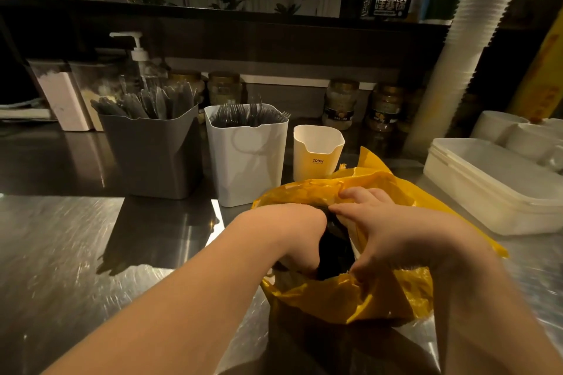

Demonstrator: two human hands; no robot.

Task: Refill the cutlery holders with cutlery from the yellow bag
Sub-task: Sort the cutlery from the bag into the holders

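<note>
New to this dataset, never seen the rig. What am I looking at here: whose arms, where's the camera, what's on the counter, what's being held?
No machine here: a person's two bare arms, filmed by one wide-angle camera worn on the head, looking forward and down. On the steel counter lies a yellow bag. The left hand reaches down into its opening; what it grips inside is hidden. The right hand pinches the bag's edge and holds it open. Something dark shows inside the bag. Behind stand three holders: a grey one with dark cutlery, a white one with forks, and a small cream one that looks empty. At right sit stacked white trays.
</note>
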